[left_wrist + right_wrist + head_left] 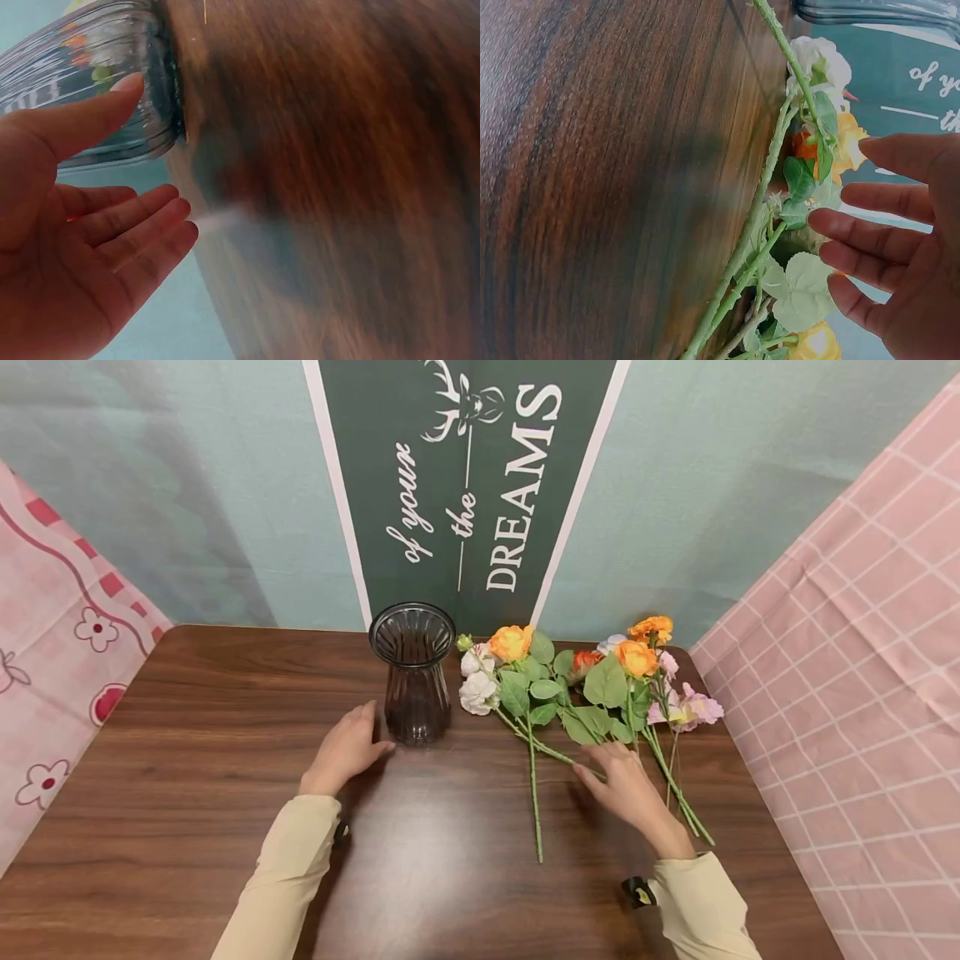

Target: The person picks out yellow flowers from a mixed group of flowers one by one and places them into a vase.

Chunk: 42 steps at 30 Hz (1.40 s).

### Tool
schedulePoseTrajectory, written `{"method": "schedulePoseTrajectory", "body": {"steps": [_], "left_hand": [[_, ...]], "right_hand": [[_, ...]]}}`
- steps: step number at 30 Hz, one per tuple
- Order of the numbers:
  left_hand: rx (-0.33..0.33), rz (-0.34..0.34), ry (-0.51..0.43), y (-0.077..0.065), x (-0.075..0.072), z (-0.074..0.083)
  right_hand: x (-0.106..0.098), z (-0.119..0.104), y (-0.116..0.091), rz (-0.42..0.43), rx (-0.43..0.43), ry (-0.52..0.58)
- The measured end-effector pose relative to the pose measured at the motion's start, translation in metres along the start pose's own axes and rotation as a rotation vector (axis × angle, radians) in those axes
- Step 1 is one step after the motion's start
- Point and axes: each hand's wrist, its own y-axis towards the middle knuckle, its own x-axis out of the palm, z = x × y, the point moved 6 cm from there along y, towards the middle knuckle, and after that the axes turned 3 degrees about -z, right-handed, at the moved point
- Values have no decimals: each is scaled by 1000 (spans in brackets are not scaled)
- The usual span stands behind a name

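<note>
A dark, see-through ribbed vase (417, 706) stands upright with a wide flared rim. Just left of its base is my left hand (347, 750), fingers extended and nothing in its grasp; in the left wrist view the thumb overlaps the vase (157, 90). My right hand (628, 787) hovers at the stems of the flowers, its fingers spread and slightly bent, holding nothing. Orange roses (512, 643), white flowers (478, 692) and pink-purple blossoms (692, 708) lie with green leaves (606, 683). A green stem (761, 184) runs past the right fingertips in the right wrist view.
The brown wooden table (187, 760) ends at a blue-green cloth backdrop (247, 527) with a dark printed banner (465, 527). Pink patterned cloth (52, 693) hangs at the left and pink checked cloth (862, 693) at the right. One stem (536, 810) points toward the front.
</note>
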Motion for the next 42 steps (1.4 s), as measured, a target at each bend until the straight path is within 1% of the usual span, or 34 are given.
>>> {"method": "schedulePoseTrajectory", "body": {"steps": [4,7,10,14,18,26,32,33,35,37,39,40,42], "left_hand": [[4,2,-30,9,4,0],[4,1,-65,13,6,-1],[3,1,-81,16,7,-1],[4,2,-74,18,7,-1],[-2,-7,-55,19,6,0],[-25,-23,-39,20,5,1],[-39,-32,-36,20,4,1],[-39,-35,-34,20,4,2],[-41,-41,-34,20,4,2],[-43,-47,-32,20,4,2],[-40,-51,-24,20,4,2],[-43,-52,-26,20,4,2],[-45,-53,-25,19,4,2]], "right_hand": [[3,-3,2,-14,-31,28],[8,-4,4,-58,-28,44],[12,-4,6,-105,-7,50],[16,-5,9,-150,29,56],[19,-5,15,-174,47,64],[24,-10,34,-237,71,115],[29,-15,48,-248,111,155],[28,-17,49,-236,104,163],[29,-18,52,-244,131,181],[31,-20,55,-255,161,173],[34,-20,57,-262,189,143],[36,-19,58,-281,218,129],[39,-19,60,-292,231,91]]}}
